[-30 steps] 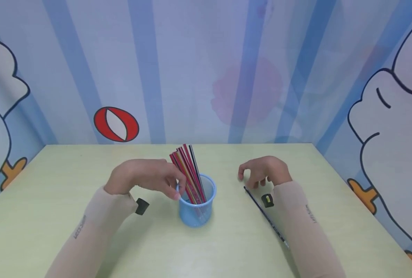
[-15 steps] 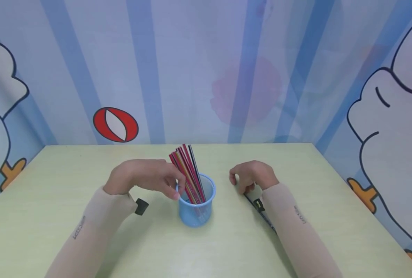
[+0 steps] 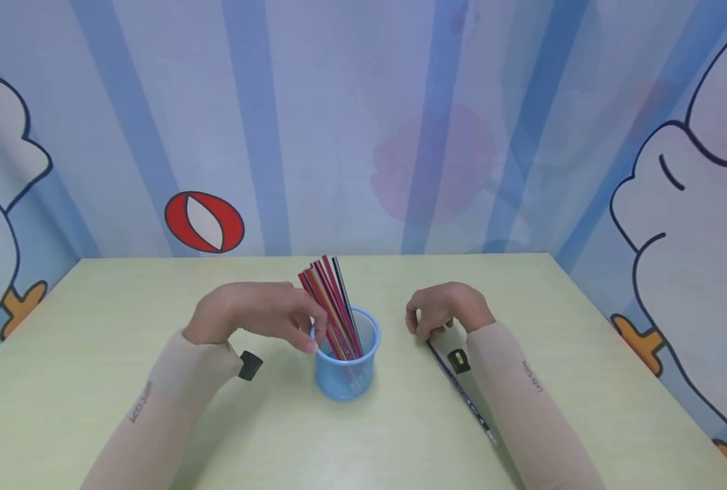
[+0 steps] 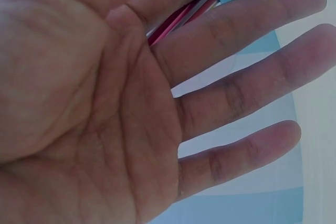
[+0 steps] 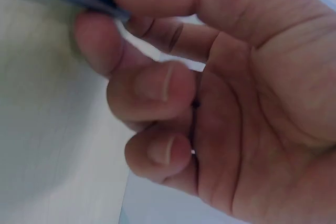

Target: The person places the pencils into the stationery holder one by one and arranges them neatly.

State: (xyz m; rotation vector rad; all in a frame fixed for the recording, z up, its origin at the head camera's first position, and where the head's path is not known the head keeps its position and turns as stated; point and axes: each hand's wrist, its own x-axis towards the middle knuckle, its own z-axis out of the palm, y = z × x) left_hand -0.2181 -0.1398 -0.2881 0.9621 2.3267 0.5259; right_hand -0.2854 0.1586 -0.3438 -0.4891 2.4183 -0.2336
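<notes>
My left hand (image 3: 262, 312) pinches the near-left rim of a light blue mesh pencil cup (image 3: 345, 380), thumb and index finger at the edge. Its other fingers stretch out straight in the left wrist view. A bundle of pencils (image 3: 333, 309), mostly red and pink with some dark ones, leans to the left inside the cup. To the right of the cup, my right hand (image 3: 446, 309) pinches the far end of a dark blue patterned pencil (image 3: 461, 391) between thumb and index finger. Its remaining fingers curl loosely in the right wrist view. The pencil slants across the table toward the right sleeve.
The pale yellow-green table (image 3: 124, 299) meets a blue striped backdrop (image 3: 339, 136) at its far edge. Cartoon printed panels (image 3: 694, 258) stand at both sides. A small dark wrist camera (image 3: 250, 365) hangs under the left cuff, and another (image 3: 459, 361) under the right.
My right hand has moved left and down onto the pencil's far end and taken hold of it. The pencil has shifted slightly left. My left hand stays at the cup rim.
</notes>
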